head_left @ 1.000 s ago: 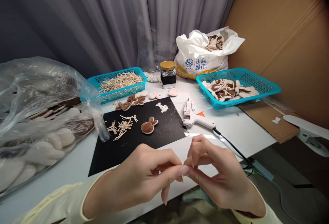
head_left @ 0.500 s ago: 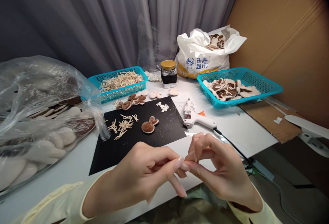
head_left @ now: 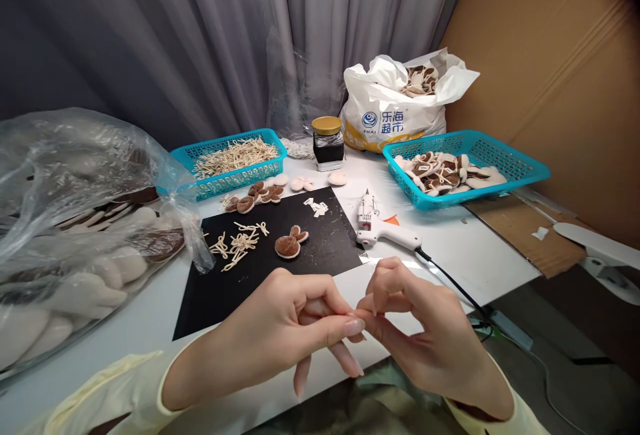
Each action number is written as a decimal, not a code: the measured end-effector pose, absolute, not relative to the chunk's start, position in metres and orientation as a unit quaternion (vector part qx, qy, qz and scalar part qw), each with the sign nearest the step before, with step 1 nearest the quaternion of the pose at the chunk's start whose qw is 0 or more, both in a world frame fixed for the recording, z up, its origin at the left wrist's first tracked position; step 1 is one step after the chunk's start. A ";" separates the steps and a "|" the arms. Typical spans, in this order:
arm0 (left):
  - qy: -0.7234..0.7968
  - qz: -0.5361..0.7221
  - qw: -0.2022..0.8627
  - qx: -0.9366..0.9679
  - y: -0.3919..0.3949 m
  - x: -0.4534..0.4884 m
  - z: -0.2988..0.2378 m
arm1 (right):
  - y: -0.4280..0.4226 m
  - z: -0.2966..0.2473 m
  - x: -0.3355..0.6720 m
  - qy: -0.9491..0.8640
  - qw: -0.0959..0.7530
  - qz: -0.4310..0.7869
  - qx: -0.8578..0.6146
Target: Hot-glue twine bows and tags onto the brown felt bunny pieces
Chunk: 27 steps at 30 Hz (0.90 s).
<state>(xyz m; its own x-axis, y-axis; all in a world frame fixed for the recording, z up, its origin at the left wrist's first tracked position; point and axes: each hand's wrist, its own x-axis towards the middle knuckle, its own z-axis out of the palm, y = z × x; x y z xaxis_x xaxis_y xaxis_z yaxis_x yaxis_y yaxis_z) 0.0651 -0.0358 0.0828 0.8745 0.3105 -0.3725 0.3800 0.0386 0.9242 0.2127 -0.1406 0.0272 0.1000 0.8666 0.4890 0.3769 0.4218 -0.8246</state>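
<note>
My left hand (head_left: 305,322) and my right hand (head_left: 417,322) meet at the fingertips over the front edge of the white table. Thumb and index finger are pinched together on each; whatever lies between them is hidden or too small to make out. Beyond the hands, a brown plush bunny-head piece (head_left: 289,246) with a white rim lies on the black mat (head_left: 210,308). To its left is a loose pile of cream cord bows (head_left: 243,242). Small white labels (head_left: 317,207) lie at the mat's far edge.
A white glue gun (head_left: 383,225) rests right of the mat, its cord trailing right. Blue baskets hold cord bows (head_left: 235,157) and plush pieces (head_left: 443,172). A clear plastic bag (head_left: 95,248) fills the left; a white shopping bag (head_left: 395,105) and a gold-lidded jar (head_left: 327,138) stand behind.
My left thumb has straightened and shifted slightly forward against the right fingertips. The fingers stay pinched together; the things on the table have not moved.
</note>
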 end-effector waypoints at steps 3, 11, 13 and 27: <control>0.240 -0.043 0.693 0.679 -0.035 0.064 0.084 | -0.141 0.027 0.213 -0.645 0.545 0.199 -0.497; 0.214 -0.046 0.703 0.677 -0.033 0.060 0.085 | -0.142 0.028 0.212 -0.661 0.550 0.164 -0.484; 0.212 -0.038 0.707 0.674 -0.033 0.059 0.085 | -0.142 0.029 0.211 -0.660 0.554 0.161 -0.481; 0.185 0.000 0.639 0.747 -0.027 0.060 0.089 | -0.143 0.029 0.212 -0.575 0.606 0.318 -0.448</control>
